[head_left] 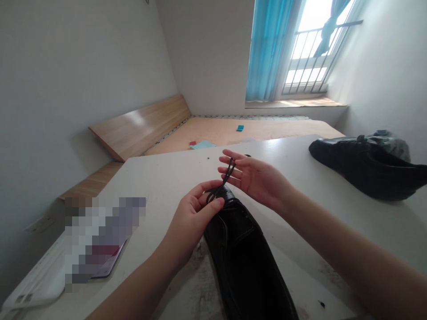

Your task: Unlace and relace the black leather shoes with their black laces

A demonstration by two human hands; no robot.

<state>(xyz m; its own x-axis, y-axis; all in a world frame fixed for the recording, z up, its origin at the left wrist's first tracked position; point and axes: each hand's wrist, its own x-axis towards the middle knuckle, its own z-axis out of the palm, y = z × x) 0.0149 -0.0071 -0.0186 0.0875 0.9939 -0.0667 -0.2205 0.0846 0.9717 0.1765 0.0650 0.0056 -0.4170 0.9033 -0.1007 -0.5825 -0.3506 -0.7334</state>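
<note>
Shoelace (228, 172) time: the thin dark lace stretches between two bare hands, right above the front of a black lace-up shoe (247, 249). That shoe sits on a white desk (163, 178), toe facing away from the person, opening toward them, with the inside too dark to make out much.

Left hand (190, 211) has a narrow grip going on, thumb and forefinger closed around the lace down by the lacing. Right hand (258, 178) is a looser deal: fingers fanned out, palm tipped up, and the doubled-up lace reaching its thumb and fingers. Honestly can't tell if that grip is actually pinching or if the lace just rests there.

The other black shoe (360, 169) is over on the right side of the desk, well apart from the hands, toe pointing left, with some crumpled pale stuff (392, 140) right behind it. On the left there's a blurred-out flat item (106, 235), no clue what it is. The desk top looks scuffed around the near shoe.

Past the desk there's a bed (273, 129) with a wooden headboard (143, 122), plus a blue curtain (268, 49) by a barred window (307, 58).
</note>
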